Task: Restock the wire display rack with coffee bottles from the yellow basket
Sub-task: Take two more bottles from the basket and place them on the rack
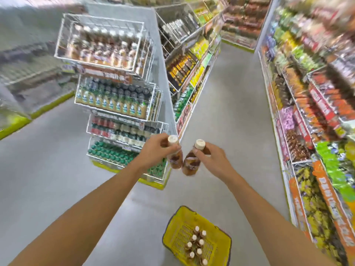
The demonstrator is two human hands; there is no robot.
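My left hand grips a brown coffee bottle with a cream cap by its neck. My right hand holds a second coffee bottle the same way, and the two bottles nearly touch in front of me. The white wire display rack stands ahead to the left with several tiers; its top basket holds rows of similar cream-capped bottles. On the floor below sits the yellow basket with several more coffee bottles standing in it.
Lower rack tiers hold other bottled drinks. Long shelves of packaged snacks line the right side of the aisle, and another shelving run stands behind the rack. Grey floor stretches down the aisle. The picture is blurred.
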